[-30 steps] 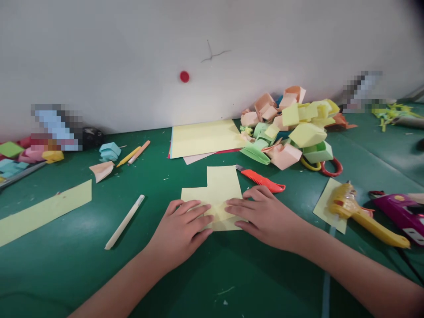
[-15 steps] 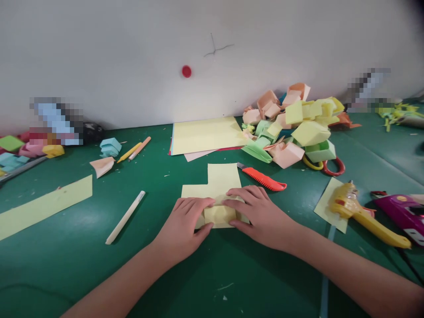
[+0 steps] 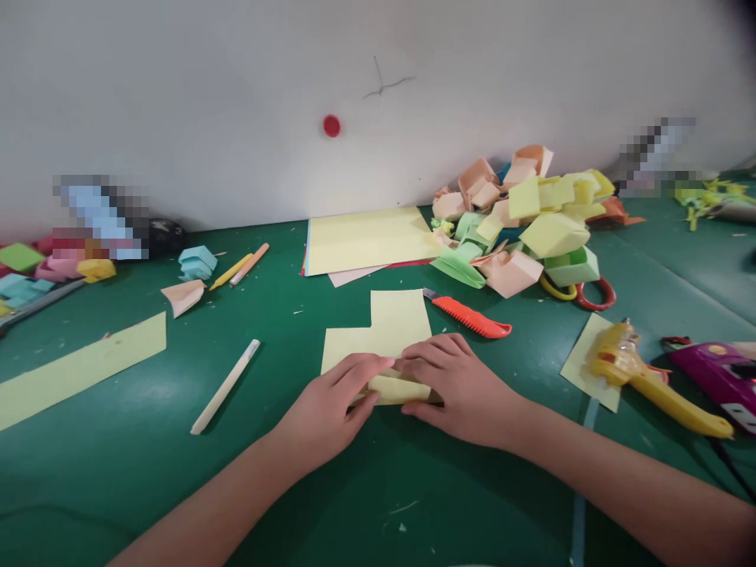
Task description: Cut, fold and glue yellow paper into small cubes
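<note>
A pale yellow piece of paper [image 3: 402, 313] with a stepped outline lies on the green table, its near edge folded up and over. My left hand [image 3: 334, 402] grips the left end of that fold, thumb in front and fingers behind. On the right end, my right hand [image 3: 454, 390] holds the fold the same way, its index finger near the left fingertips. Both palms hide the ends of the fold. Just beyond my right hand, a red utility knife [image 3: 469, 316] rests with its blade end close to the paper's far corner.
Stacked paper sheets [image 3: 369, 242] lie against the wall. Right of them are a heap of folded paper pieces [image 3: 513, 228] and scissors [image 3: 595, 294]. A yellow glue gun [image 3: 655, 386] sits at the right. A rolled paper stick [image 3: 224, 387] and a paper strip [image 3: 88, 368] lie left.
The folded near flap has tilted and rolled away from me. My fingers have moved closer together across its top edge, while both hands keep hold of the paper.
</note>
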A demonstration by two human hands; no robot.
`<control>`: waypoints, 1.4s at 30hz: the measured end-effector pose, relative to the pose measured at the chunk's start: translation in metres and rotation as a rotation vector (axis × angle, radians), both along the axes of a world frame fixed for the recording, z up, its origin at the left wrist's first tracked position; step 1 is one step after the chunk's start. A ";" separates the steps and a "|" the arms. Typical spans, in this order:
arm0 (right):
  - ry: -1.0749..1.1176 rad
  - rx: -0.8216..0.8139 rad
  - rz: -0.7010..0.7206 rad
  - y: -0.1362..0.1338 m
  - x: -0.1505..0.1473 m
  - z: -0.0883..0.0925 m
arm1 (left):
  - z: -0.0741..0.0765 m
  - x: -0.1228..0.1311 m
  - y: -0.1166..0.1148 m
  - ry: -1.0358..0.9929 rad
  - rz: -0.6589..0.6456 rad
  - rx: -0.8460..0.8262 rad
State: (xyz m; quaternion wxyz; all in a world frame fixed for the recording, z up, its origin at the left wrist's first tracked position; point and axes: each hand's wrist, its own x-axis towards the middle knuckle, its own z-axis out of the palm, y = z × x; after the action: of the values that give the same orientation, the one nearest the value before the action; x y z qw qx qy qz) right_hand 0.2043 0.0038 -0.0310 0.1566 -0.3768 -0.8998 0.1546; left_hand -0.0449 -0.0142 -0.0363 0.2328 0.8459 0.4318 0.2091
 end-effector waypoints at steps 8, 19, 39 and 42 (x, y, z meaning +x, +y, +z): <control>0.047 0.090 0.039 -0.002 0.001 -0.001 | 0.010 0.012 -0.002 -0.201 0.198 -0.215; 0.124 0.117 0.058 -0.002 0.004 -0.001 | 0.008 0.018 -0.002 -0.314 0.290 -0.335; 0.377 -0.465 -0.176 0.000 0.000 0.007 | 0.010 0.013 -0.003 -0.301 0.231 -0.272; 0.392 -0.583 -0.241 0.003 0.001 0.011 | 0.009 0.013 -0.003 -0.293 0.245 -0.324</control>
State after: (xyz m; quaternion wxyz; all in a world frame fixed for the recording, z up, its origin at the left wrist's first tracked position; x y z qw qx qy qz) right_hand 0.2057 0.0066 -0.0197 0.2290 -0.4719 -0.7202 0.4540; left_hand -0.0319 -0.0168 -0.0269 0.3985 0.6994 0.5208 0.2843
